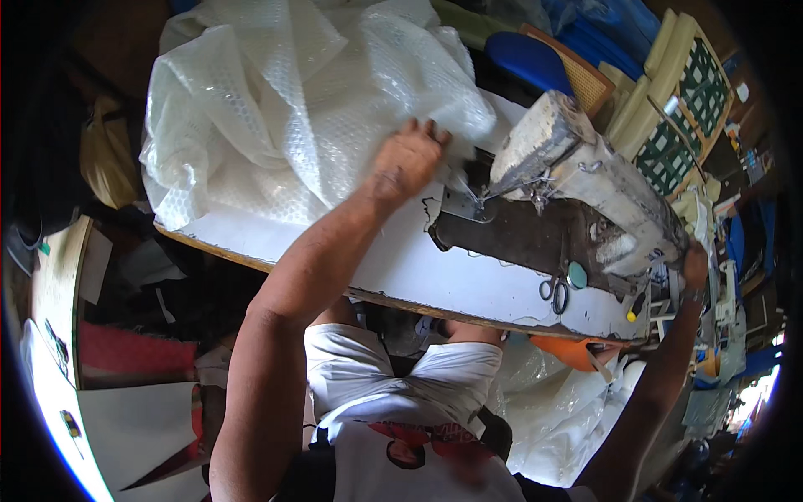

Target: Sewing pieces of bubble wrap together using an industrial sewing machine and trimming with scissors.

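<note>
A worn, pale sewing machine (pixel 615 184) stands on the white table (pixel 393 259), its needle end pointing left. My left hand (pixel 410 159), slightly blurred, lies with curled fingers on the near right edge of a big crumpled sheet of bubble wrap (pixel 276 117), just left of the needle. The sheet runs up beside the presser foot (pixel 478 201). At the machine's right end, my right hand (pixel 694 266) is closed around the place of the handwheel, which it mostly hides.
Scissors (pixel 555 293) and a round green-topped object (pixel 576 274) lie in front of the machine. A yellow-tipped tool (pixel 634 309) sits near the table's right corner. Behind are a blue seat back (pixel 527 63) and webbed cushioned frames (pixel 669 142). Clear plastic (pixel 544 410) hangs below.
</note>
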Demonstrator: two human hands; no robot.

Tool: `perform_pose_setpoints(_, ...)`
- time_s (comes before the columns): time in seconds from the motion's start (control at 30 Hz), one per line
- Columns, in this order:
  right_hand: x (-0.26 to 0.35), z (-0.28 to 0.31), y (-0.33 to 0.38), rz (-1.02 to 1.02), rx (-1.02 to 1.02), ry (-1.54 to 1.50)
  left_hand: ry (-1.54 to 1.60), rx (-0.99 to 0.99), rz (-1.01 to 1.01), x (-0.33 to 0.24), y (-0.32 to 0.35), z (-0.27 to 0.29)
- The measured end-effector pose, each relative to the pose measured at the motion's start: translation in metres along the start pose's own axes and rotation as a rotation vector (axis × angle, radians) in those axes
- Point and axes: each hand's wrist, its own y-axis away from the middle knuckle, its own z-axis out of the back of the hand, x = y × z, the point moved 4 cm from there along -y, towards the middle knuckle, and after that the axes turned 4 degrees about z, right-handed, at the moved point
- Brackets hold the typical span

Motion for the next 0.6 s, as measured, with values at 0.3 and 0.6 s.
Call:
perform_pose_setpoints(0.3, 0.072, -0.018, 0.052, -0.240, -0.395, -0.137, -0.010, -0.120, 0.204, 0.049, -0.008, -0.007)
perform_pose_setpoints(0.6, 0.107, 0.042, 0.011, -0.178, 0.390, 0.277, 0.035, -0.510, -0.261, 0.108, -0.015, -0.066)
